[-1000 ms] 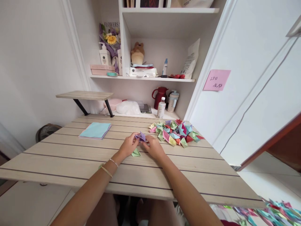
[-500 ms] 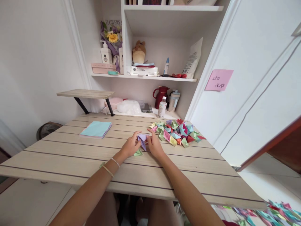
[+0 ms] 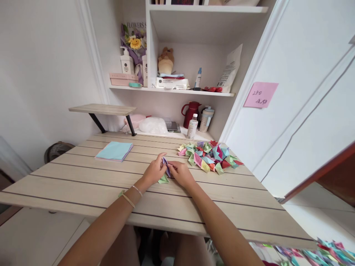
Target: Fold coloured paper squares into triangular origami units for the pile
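Between my two hands is a folded piece of purple paper (image 3: 166, 167), seen nearly edge-on. My left hand (image 3: 154, 169) grips it from the left, thumb and fingers closed on it. From the right, the fingertips of my right hand (image 3: 179, 171) pinch its side. A green folded paper (image 3: 164, 179) lies on the table just below my hands, and another bit of green (image 3: 121, 193) shows beside my left wrist. To the right is a pile of folded paper pieces (image 3: 205, 156) in many colours. A stack of square paper (image 3: 114, 151), light blue on top, lies at left.
The slatted wooden table (image 3: 91, 188) has a small raised shelf (image 3: 102, 108) at its back left. Behind it stand a bottle (image 3: 192, 127), a red jug (image 3: 190, 112) and a tumbler (image 3: 206, 120). More coloured paper (image 3: 330, 253) lies below the table's right edge.
The purple paper has turned from showing its broad face to nearly edge-on. My right fingers have closed in, the index finger no longer stretched out. The view has shifted slightly.
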The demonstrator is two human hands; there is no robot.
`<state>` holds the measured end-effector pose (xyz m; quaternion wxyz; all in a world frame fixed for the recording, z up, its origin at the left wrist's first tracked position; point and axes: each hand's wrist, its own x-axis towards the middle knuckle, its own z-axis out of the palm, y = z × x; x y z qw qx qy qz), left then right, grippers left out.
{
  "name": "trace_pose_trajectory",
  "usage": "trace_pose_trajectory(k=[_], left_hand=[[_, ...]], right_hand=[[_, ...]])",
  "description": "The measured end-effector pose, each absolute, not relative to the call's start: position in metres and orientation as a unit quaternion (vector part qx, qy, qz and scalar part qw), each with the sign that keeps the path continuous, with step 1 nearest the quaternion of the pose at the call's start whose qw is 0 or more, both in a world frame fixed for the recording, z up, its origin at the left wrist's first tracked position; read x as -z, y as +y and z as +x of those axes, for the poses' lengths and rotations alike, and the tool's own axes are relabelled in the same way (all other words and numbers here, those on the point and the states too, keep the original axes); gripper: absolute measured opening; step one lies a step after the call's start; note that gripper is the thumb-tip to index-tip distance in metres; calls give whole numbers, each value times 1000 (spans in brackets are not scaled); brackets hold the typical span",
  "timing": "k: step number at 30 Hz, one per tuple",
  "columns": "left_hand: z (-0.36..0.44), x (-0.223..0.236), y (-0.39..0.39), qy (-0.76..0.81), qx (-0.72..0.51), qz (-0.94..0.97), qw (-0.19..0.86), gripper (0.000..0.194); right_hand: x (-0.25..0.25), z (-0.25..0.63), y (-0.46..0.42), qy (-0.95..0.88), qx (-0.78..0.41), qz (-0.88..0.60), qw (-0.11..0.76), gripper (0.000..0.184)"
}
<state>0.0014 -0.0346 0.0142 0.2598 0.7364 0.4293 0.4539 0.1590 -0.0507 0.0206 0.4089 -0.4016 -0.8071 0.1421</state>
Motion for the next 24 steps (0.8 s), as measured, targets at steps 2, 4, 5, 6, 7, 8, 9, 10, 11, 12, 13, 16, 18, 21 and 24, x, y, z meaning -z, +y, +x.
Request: trace_pose_trajectory(k=[2, 4, 5, 6, 7, 8, 9, 10, 11, 12, 13, 16, 18, 21, 24], left_hand=[[1, -14, -34, 432, -437, 755, 228, 47], [2, -12, -34, 440, -422, 768, 196, 48], [3, -12, -34, 446, -416, 771, 183, 49], [5, -11, -35, 454, -411, 772, 171, 49], [7, -10, -35, 463, -405, 772, 160, 49], [8, -10, -36, 474, -401, 769, 151, 49], [10, -9, -36, 486, -401, 763, 145, 50], [11, -8, -36, 497, -405, 755, 141, 51], [11, -8, -36, 505, -410, 746, 139, 52], [11, -7, -35, 510, -418, 739, 139, 53], [11, -7, -34, 511, -426, 733, 141, 54], [10, -6, -31, 498, -452, 720, 172, 55], [10, -6, -30, 479, -482, 699, 222, 55], [11, -8, -29, 444, -540, 642, 314, 50], [11, -10, -26, 407, -573, 599, 383, 36]], right_hand=[[-21, 158, -52, -813, -131, -417, 384, 27], [-19, 156, -52, -810, -110, -446, 363, 26], [-17, 154, -52, -806, -95, -464, 355, 26], [-15, 153, -52, -801, -79, -482, 347, 26], [-13, 151, -52, -796, -61, -498, 339, 27], [-11, 150, -51, -794, -43, -510, 329, 29], [-9, 148, -51, -794, -26, -517, 318, 30], [-9, 147, -51, -797, -13, -520, 307, 32], [-8, 146, -51, -801, -2, -520, 297, 33], [-9, 145, -52, -804, 5, -519, 290, 35], [-9, 145, -52, -804, 9, -520, 287, 36], [-13, 146, -53, -789, -4, -520, 326, 37], [-13, 148, -51, -757, -48, -520, 393, 36], [-9, 153, -43, -681, -172, -503, 504, 33], [-4, 155, -33, -606, -329, -446, 571, 29]])
